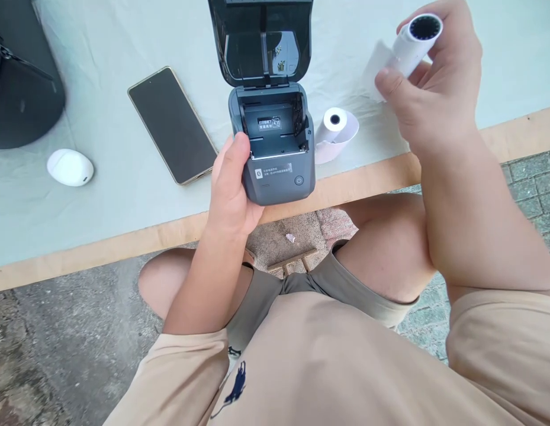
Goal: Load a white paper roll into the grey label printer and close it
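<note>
The small grey printer sits at the tabletop's near edge, lid swung up and back, its empty paper bay facing me. My left hand wraps its left side, thumb on top. My right hand is raised beside it, fingers pinched around a paper roll, long axis tilted up-right, open core toward me. A second roll lies just right of the printer; a phone and a white pebble-shaped case lie left.
</note>
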A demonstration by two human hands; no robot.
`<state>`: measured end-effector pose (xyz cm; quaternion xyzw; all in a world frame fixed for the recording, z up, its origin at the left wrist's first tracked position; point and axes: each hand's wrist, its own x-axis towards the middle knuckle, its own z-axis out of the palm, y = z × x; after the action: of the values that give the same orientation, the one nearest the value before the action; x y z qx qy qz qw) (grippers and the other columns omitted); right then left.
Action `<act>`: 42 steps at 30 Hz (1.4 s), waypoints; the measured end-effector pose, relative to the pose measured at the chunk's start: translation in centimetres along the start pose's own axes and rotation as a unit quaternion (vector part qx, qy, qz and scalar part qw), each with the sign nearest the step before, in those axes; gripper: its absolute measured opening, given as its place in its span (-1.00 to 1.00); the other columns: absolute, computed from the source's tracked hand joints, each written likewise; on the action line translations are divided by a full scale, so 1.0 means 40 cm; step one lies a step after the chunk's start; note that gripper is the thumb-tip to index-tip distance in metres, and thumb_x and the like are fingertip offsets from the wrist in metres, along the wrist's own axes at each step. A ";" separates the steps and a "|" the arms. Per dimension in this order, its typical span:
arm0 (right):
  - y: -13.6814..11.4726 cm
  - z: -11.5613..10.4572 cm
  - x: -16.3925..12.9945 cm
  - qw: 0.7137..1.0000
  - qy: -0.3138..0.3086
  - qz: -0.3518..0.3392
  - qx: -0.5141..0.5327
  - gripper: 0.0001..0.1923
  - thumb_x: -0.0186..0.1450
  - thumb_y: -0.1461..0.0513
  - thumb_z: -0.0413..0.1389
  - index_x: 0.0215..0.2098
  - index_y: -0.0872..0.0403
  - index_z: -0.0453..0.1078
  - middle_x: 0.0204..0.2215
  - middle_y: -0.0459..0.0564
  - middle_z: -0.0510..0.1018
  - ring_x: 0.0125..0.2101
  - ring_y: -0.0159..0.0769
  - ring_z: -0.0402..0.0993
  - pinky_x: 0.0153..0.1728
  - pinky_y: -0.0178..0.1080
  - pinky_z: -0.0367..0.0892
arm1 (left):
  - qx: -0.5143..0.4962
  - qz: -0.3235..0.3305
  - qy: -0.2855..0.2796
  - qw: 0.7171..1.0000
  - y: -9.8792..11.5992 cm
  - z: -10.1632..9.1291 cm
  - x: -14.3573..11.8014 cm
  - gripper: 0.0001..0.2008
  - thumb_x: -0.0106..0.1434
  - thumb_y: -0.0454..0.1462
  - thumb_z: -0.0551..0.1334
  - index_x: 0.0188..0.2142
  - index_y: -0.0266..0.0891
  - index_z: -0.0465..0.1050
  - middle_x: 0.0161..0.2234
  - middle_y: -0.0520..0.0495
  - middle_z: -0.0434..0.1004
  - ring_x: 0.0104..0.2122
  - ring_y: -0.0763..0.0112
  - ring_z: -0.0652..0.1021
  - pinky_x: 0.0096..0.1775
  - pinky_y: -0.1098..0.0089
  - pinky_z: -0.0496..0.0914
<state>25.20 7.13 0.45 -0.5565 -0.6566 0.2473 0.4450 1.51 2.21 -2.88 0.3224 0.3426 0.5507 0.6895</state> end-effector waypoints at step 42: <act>-0.137 0.104 -0.085 0.978 -0.002 -0.167 0.124 -0.56 0.20 0.27 0.05 0.05 -0.14 0.35 -0.02 -0.21 0.44 -0.14 -0.36 0.49 -0.12 -0.19 0.49 | -0.008 0.023 0.005 1.000 -0.006 0.007 -0.006 -0.71 0.28 0.00 0.27 -0.15 -0.11 0.51 -0.15 -0.06 0.60 0.06 0.13 0.57 0.06 0.20 0.49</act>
<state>18.79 3.18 1.89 -0.3793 -0.7055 0.2500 0.5440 1.83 1.91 -2.91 0.3216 0.3341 0.5711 0.6774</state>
